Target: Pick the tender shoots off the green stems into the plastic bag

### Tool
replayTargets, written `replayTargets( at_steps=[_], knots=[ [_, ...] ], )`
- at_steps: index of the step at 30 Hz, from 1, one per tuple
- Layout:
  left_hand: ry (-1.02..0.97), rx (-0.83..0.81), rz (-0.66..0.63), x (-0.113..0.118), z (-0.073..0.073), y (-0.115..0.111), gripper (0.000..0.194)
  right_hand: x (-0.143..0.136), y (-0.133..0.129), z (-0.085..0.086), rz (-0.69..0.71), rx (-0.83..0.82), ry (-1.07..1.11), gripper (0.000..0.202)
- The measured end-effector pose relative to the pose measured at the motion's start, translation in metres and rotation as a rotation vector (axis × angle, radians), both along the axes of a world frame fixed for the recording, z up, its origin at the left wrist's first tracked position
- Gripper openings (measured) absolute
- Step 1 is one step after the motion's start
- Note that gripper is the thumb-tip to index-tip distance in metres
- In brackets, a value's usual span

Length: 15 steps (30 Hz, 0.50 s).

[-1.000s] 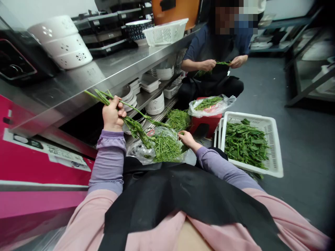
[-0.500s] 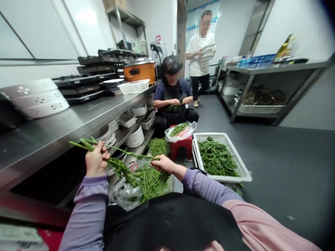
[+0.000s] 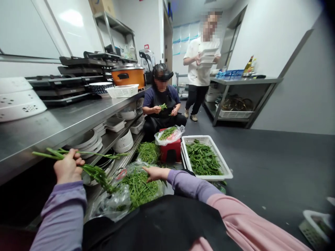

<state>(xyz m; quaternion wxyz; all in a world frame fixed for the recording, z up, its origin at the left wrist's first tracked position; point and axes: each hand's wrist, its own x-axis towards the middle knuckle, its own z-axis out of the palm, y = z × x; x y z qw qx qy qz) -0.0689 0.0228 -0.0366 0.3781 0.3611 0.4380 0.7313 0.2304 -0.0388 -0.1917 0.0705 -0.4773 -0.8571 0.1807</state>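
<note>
My left hand is closed around a bunch of leafy green stems, the bare ends sticking out to the left and the leaves hanging to the right. One thin stem reaches out rightward from that fist. My right hand is above a heap of cut green stems in a clear plastic bag. Its fingers are curled, and a few leaves show beneath it; what its palm holds is mostly hidden.
A white basket of leafy greens sits right of a red stool bearing a plastic bag with greens. A crouching co-worker handles greens. A standing person carries white containers. A steel counter runs along the left.
My right hand has come away from the thin stem it gripped and dropped slightly. The stem's right end is now free. The co-worker's hands have parted; the standing person is nearer. The view has shifted.
</note>
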Motion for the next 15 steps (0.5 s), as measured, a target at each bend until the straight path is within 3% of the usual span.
replayTargets(
  at_steps=[2, 5, 7, 9, 12, 15],
  knots=[
    [-0.030, -0.020, -0.040, 0.010, 0.006, -0.008, 0.021, 0.005, 0.018, -0.005, -0.160, -0.067, 0.052, 0.057],
    [-0.142, -0.139, -0.123, 0.030, 0.014, -0.023, 0.021, 0.010, 0.030, -0.007, -0.312, -0.085, 0.130, 0.019],
    [-0.175, -0.202, -0.179, 0.041, 0.014, -0.028, 0.022, 0.013, 0.033, -0.002, -0.344, -0.152, 0.240, 0.032],
    [-0.194, -0.241, -0.240, 0.048, 0.008, -0.028, 0.022, 0.015, 0.034, 0.010, -0.405, -0.375, 0.657, 0.036],
    [-0.220, -0.246, -0.364, 0.058, -0.004, -0.028, 0.022, 0.014, 0.028, 0.036, -0.276, -0.718, 1.120, 0.036],
    [-0.211, -0.228, -0.471, 0.069, -0.014, -0.030, 0.019, 0.006, 0.015, 0.059, -0.139, -0.811, 1.163, 0.038]
  ],
)
